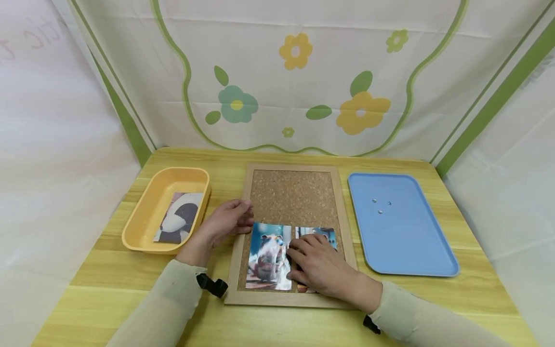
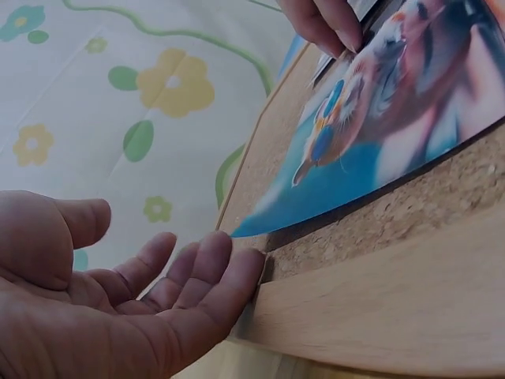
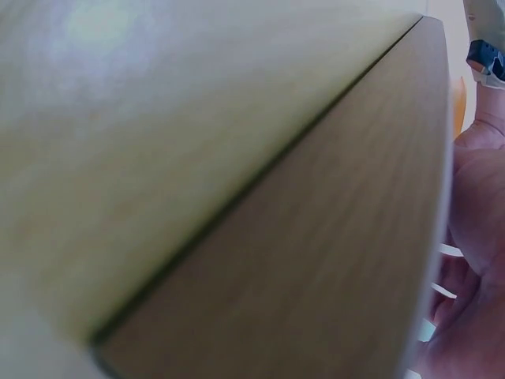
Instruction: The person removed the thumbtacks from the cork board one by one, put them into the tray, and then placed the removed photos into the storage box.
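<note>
A framed cork board [image 1: 295, 193] lies on the table with two glossy photos side by side on its near half. The left photo [image 1: 269, 260] shows a furry animal in blue sunglasses [image 2: 322, 142]. Much of the right photo [image 1: 325, 233] is covered by my right hand [image 1: 321, 265], whose fingertips touch the left photo's right edge. My left hand [image 1: 227, 219] holds nothing; its fingers are loosely bent at the board's left frame, close to the left photo's upper left corner. In the left wrist view that photo's edge stands slightly off the cork.
At the left stands a yellow bin [image 1: 140, 217] with another picture [image 1: 178, 217] inside. A blue tray [image 1: 407, 241] on the right carries a few small metal pieces [image 1: 380, 212]. A white flowered curtain [image 1: 269, 48] hangs behind the table.
</note>
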The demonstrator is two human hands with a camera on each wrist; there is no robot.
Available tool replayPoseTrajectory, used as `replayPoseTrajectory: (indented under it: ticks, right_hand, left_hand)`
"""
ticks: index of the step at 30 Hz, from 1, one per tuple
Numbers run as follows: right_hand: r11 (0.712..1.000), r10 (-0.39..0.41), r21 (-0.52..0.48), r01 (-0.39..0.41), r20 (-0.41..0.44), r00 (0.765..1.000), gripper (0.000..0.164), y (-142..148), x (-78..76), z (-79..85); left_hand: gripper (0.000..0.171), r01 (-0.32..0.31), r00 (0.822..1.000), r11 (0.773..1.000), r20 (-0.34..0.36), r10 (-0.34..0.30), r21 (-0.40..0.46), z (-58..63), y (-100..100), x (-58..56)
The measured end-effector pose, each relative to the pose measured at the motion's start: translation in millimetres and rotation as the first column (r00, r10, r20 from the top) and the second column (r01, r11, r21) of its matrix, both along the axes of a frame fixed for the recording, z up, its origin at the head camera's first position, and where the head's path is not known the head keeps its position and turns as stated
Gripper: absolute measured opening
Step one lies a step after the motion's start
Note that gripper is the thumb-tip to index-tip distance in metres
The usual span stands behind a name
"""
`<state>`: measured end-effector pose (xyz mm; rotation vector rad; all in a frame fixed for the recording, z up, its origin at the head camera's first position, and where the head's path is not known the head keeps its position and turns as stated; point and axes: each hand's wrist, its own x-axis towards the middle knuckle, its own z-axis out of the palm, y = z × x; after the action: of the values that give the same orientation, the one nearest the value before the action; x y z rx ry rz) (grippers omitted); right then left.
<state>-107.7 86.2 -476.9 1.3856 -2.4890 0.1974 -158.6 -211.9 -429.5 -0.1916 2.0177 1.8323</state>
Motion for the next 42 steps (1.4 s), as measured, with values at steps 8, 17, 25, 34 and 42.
replayPoseTrajectory:
  ticks: [8,17,25,34,42]
  right_hand:
    - [1.0,-0.006,0.005,0.006,0.003,1.0,0.052,-0.4,0.0,-1.0]
    - [1.0,-0.004,-0.002,0.004,-0.008,1.0,0.053,-0.9,-0.3,-1.2]
    - [1.0,-0.007,-0.006,0.008,0.017,1.0,0.052,-0.6,0.0,0.2]
    - [1.0,-0.016,0.012,0.016,0.036,0.999,0.051,-0.8,0.4,1.5]
    - [1.0,-0.021,0.013,0.02,0.046,0.999,0.051,-0.7,0.7,2.1]
  left_hand:
    - [0.051,-0.038,0.999,0.999,0.04,0.036,0.04,-1.6,4.2,3.4]
    - [0.046,0.135,0.991,0.99,0.008,-0.136,0.047,-10.0,-1.9,13.9]
    - [0.049,0.226,0.974,0.974,-0.027,-0.226,0.022,-14.9,-6.0,25.3]
    - [0.035,0.272,0.962,0.962,-0.033,-0.271,0.036,-20.5,-6.9,27.5]
    - [0.035,0.259,0.965,0.966,-0.053,-0.259,-0.001,-21.0,-5.6,30.1]
